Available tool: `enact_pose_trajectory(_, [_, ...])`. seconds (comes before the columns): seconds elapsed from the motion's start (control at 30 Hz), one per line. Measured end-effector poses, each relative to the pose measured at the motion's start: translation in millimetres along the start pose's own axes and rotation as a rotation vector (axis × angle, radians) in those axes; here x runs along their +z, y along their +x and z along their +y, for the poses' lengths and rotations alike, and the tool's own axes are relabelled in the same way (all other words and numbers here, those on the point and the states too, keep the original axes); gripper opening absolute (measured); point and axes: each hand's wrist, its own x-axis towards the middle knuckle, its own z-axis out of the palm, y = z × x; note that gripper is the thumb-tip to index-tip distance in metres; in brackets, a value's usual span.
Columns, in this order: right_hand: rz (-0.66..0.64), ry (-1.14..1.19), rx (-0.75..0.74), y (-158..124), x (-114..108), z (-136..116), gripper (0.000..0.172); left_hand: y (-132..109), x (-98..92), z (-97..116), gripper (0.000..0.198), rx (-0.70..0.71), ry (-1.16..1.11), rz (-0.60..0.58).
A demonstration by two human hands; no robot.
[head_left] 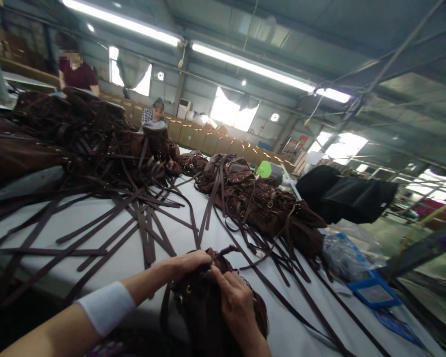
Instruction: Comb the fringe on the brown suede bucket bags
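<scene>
A dark brown bag (198,307) with metal rings stands at the near edge of the table, close to my body. My left hand (193,261) reaches across from the left, its fingers closed on the bag's top edge. From the right, my right hand (235,297) grips the same edge, with thumb and forefinger close to the left fingertips. The exact spot under my fingertips is hidden. A short dark strap (228,250) sticks out just beyond my hands. A white band (107,307) wraps my left forearm.
Heaped brown bags (96,134) fill the table's left side, their long straps (144,233) trailing over the white tabletop (178,218). Another bag pile (260,198) lies ahead right. A blue-edged plastic bag (375,292) is at the right edge. Two people (76,72) are beyond the piles.
</scene>
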Motion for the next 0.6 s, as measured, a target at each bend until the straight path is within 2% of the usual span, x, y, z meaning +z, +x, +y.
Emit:
enact_pose_trajectory(0.13, [-0.095,-0.082,-0.003,-16.1,-2.4,-8.1,0.050,3.9,1.6,-11.5,0.024,-0.068,-0.059,-0.002])
enact_pose_trajectory(0.23, [-0.166,-0.114,-0.015,-24.5,-3.1,-16.5,0.049,9.4,6.6,-11.6,0.027,-0.021,-0.026,0.097])
enact_pose_trajectory(0.33, [-0.186,-0.112,-0.036,-34.0,4.6,-26.0,0.052,19.7,9.9,-7.6,0.029,0.060,0.075,0.260])
enact_pose_trajectory(0.47, [-0.139,-0.009,-0.088,-47.8,16.0,-33.7,0.054,42.1,8.7,-6.3,0.030,0.129,0.288,0.574])
enact_pose_trajectory(0.53, [-0.090,0.069,-0.059,-54.4,16.9,-32.8,0.050,54.2,10.0,-8.9,0.027,0.135,0.397,0.715])
enact_pose_trajectory(0.6, [-0.067,0.166,0.022,-61.2,14.7,-28.8,0.045,65.4,14.9,-12.6,0.027,0.125,0.485,0.799])
